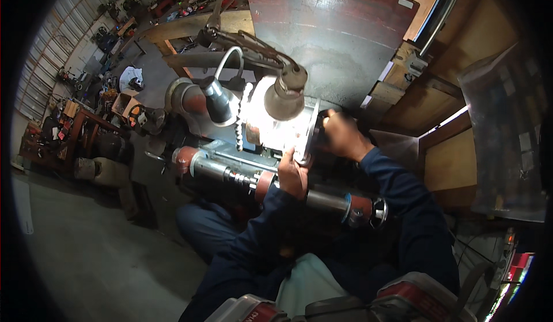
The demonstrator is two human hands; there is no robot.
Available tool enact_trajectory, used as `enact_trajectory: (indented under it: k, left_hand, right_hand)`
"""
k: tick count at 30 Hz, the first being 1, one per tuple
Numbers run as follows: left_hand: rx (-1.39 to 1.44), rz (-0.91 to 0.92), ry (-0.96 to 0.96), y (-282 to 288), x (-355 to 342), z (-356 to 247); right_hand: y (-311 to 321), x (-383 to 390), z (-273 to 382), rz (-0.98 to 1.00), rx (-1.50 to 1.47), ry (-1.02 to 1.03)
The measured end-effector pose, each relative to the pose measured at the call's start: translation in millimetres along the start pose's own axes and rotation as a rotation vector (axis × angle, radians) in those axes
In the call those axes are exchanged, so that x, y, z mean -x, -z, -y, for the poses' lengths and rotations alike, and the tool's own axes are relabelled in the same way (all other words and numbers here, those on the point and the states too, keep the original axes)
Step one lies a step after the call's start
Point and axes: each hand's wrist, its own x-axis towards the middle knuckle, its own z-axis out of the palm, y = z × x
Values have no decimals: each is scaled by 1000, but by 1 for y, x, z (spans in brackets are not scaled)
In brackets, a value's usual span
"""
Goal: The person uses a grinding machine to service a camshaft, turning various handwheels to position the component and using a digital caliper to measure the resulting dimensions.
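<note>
- Our left hand [292,176] is at the plate's [313,129] lower end, fingers half bent, one pointing up; can't tell if they grip.
- Our right hand [344,136] is just right of the plate, fingers curled but blurred; can't tell the hold.
- Plate is near upright, between our hands, beside the brown lamp [286,100].
- Silver lamp [219,104], beaded hose [239,127] farther left.
- Shaft [322,201] runs below.
</note>
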Motion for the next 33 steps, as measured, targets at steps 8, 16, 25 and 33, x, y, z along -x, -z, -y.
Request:
enact_trajectory:
  k: [8,16,25,33]
  left_hand:
    - [-455,533,-176,-70,74,26]
    - [-725,1439,427,-90,170,15]
    - [-1333,135,-623,29,123,-214]
    - [-1851,82,-867,146,20,-281]
  right_hand:
    - [99,113,127,-527,-387,171]
    - [88,319,96,-1145,321,-838]
    - [5,449,73,-159,295,-1274]
    - [25,258,179,-765,244,-687]
